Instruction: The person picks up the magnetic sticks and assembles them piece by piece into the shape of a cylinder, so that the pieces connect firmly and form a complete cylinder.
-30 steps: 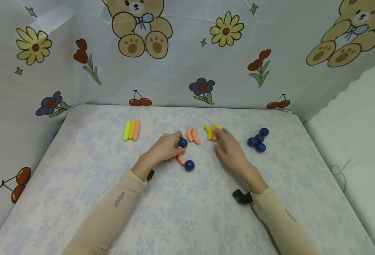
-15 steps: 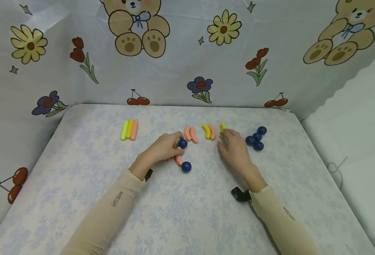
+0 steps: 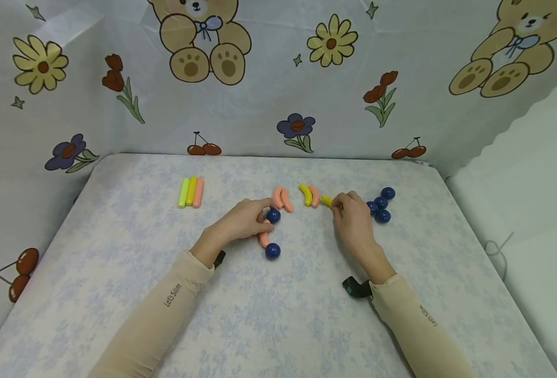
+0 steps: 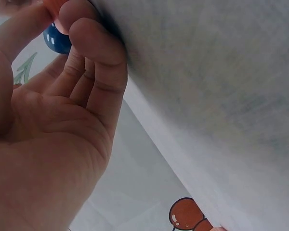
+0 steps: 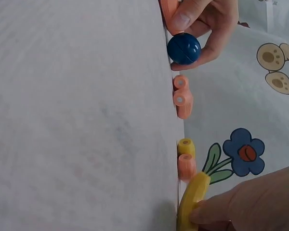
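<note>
My left hand [image 3: 244, 218] holds a pink curved rod [image 3: 263, 240], its thumb lying across it. One blue ball [image 3: 273, 216] sits between thumb and index finger, and a second blue ball [image 3: 272, 251] touches the rod's near end. More pink shows behind the fingers, mostly hidden. In the left wrist view the curled fingers cover most of the pink rod [image 4: 58, 12]. My right hand [image 3: 354, 218] pinches a yellow curved rod [image 5: 191, 197], which points left toward a yellow rod [image 3: 305, 195] and pink rod [image 3: 313, 196] lying side by side.
Two pink curved rods [image 3: 282, 198] lie just beyond the left hand. Several blue balls [image 3: 381, 216] cluster right of the right hand, partly covered by it. Straight green, yellow and pink rods [image 3: 191, 191] lie at the back left. A printed cloth [image 3: 250, 126] hangs behind the table.
My right hand has moved right, away from the yellow and pink pair, with the other yellow curved rod, which has turned to point left. The lower blue ball has shifted slightly left and nearer.
</note>
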{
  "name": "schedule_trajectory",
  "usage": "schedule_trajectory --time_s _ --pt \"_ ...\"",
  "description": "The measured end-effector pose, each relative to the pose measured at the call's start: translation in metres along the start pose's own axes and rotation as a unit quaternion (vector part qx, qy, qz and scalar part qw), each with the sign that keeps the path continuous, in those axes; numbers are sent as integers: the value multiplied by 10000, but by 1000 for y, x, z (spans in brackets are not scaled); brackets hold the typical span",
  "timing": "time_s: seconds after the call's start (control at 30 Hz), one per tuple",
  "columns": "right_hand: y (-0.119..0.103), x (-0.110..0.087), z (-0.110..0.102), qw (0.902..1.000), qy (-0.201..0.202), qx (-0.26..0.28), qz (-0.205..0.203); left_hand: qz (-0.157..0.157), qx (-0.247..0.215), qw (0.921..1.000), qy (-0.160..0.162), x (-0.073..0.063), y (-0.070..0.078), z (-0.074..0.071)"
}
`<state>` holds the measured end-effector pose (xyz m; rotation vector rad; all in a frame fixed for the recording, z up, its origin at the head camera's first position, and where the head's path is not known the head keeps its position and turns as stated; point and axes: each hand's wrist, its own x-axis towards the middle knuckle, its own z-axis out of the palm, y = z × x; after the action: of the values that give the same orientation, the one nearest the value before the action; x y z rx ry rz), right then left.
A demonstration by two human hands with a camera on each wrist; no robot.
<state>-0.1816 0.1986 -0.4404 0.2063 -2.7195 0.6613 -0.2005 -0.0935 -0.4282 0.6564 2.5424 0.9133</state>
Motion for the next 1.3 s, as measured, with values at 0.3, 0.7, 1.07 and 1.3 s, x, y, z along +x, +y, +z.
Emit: schedule_trajectory --time_s 0.3,0.7,1.07,1.3 --pt "0 -1 -9 9981 -500 177 300 98 4 9999 -50 0 -1 1" --pt "-13 -1 -14 9852 -1646 468 122 388 165 9990 -145 -1 -4 0" --pt "-33 -12 5 9745 -1691 1421 -404 702 462 9963 -155 0 1 5" --pt "-36 -14 11 9674 -1670 1819 -555 920 620 9937 -149 3 3 8"
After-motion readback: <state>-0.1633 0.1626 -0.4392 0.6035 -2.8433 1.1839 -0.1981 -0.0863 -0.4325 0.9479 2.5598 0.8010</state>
